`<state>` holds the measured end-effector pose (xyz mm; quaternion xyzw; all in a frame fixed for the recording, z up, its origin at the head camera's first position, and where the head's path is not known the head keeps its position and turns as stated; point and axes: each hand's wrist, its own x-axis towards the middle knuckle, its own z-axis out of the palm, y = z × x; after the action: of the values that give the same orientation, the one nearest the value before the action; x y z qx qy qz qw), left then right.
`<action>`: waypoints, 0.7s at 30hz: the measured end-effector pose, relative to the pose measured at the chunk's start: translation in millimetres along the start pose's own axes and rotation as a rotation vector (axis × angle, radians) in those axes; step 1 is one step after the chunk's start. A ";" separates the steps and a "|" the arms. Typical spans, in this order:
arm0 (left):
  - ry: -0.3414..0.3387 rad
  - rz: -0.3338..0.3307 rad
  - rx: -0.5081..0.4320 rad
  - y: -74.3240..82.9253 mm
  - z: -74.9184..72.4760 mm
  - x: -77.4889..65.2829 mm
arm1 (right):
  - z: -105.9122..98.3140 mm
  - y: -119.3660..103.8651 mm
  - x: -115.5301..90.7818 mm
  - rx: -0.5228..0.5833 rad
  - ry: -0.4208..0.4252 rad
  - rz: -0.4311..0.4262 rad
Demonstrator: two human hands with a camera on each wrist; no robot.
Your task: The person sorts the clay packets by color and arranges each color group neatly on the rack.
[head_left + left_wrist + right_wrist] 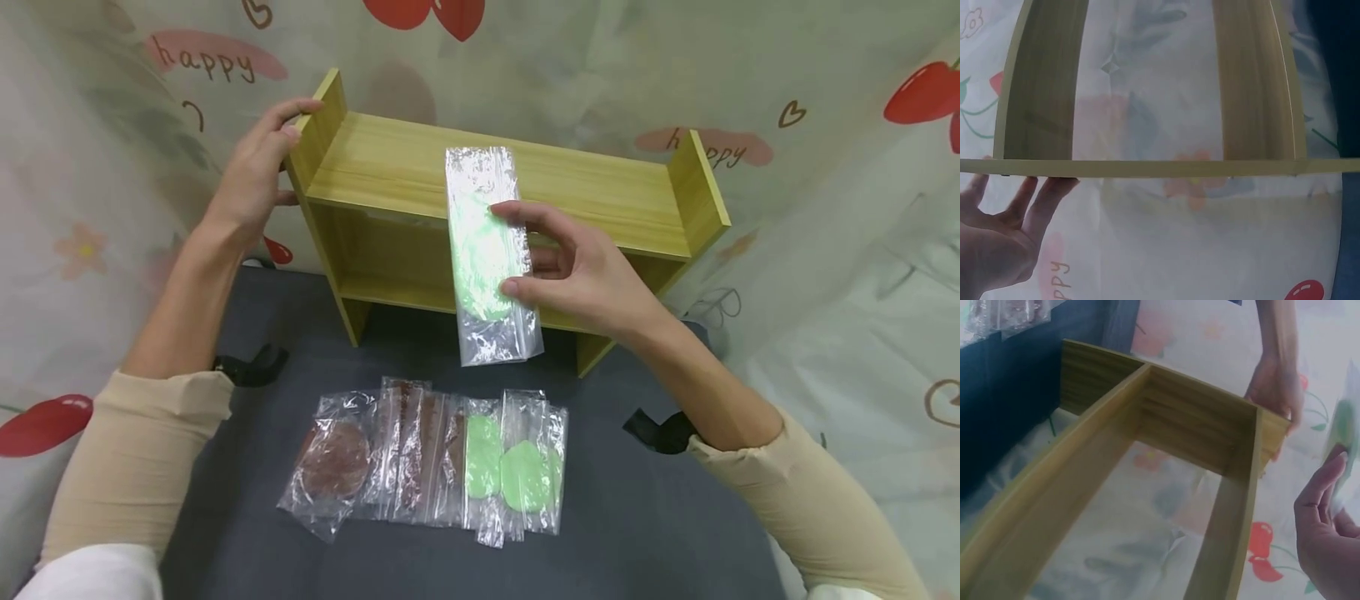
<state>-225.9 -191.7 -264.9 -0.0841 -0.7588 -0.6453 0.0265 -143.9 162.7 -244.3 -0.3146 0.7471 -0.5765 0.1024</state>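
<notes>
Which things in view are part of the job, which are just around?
Job:
bagged green piece, held in right grip
wooden shelf, left grip on it
laid-out bags, probably

Just around:
printed cloth backdrop
dark straps

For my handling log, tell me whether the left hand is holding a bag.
No, the left hand holds the wooden shelf by its side panel.

the left hand (pixel 251 171) and right hand (pixel 581 271) are bare. the left sleeve (pixel 138 454) and right sleeve (pixel 813 504) are plain beige, creased at the forearm end. white fabric (pixel 93 573) adjoins each at the elbow end; a dark, strap-like piece (pixel 251 372) protrudes beside each forearm.
</notes>
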 end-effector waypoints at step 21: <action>-0.020 -0.045 -0.032 3.5 1.9 -3.2 | 8.2 -10.5 66.7 -0.037 0.122 0.098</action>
<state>-222.1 -189.6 -262.3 -0.0741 -0.7503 -0.6570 0.0029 -188.1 115.5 -223.1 -0.2438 0.7770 -0.5751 0.0786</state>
